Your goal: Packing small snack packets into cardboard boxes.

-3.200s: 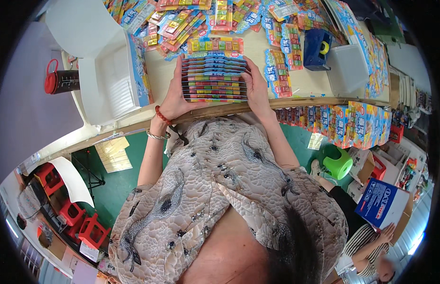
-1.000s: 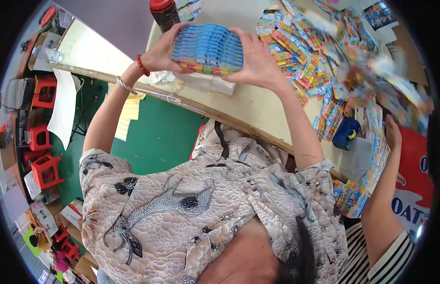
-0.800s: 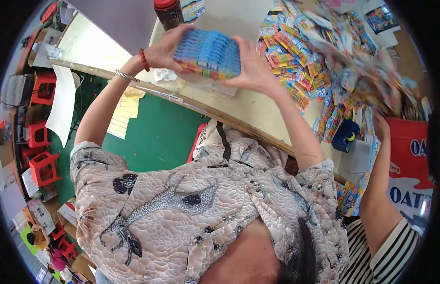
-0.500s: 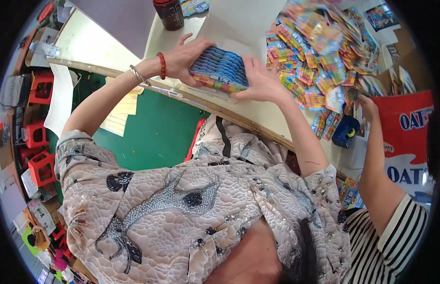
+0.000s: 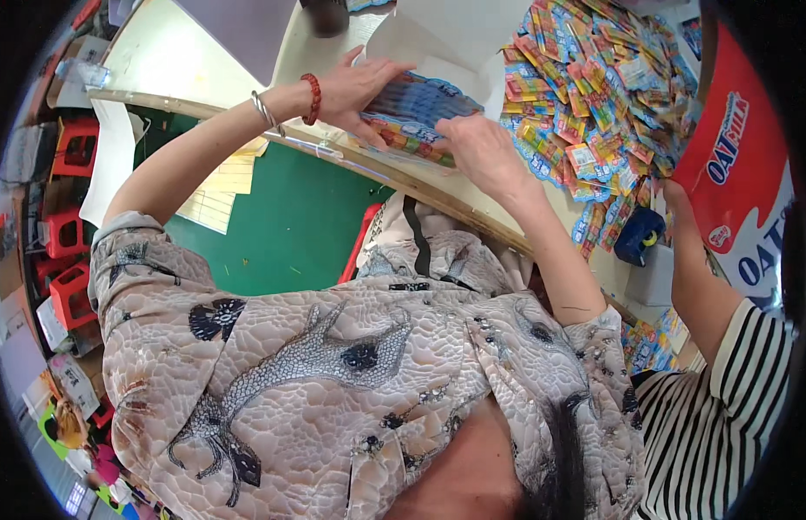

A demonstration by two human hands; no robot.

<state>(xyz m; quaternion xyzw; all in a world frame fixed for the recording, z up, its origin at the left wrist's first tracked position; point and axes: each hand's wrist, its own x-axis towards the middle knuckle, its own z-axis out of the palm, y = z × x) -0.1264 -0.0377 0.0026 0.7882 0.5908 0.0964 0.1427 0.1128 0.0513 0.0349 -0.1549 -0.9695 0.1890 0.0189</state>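
Note:
Both my hands are at a row of small, colourful packets [image 5: 420, 104] with wavy blue top edges, pressed together at the table's near edge. My left hand [image 5: 355, 91] grips the left end, thumb on the near face and fingers reaching over the far side. On the right end, my right hand [image 5: 485, 152] is closed, its fingertips bent over the top corner. Right behind the packets rises a white sheet or box wall [image 5: 455, 35]; I cannot tell which.
A large heap of similar packets [image 5: 593, 95] covers the table's right side. Beyond it stands a red and white printed bag [image 5: 737, 165]. A co-worker's arm [image 5: 702, 269] reaches in by a blue tape dispenser [image 5: 639, 236]. A dark cup [image 5: 325, 16] stands at the back. Red stools [image 5: 73, 156] are at left.
The packets and both hands have shifted slightly right. My right hand has gone from spread fingers to bent ones over the corner. The red and white bag has tilted and shows higher up.

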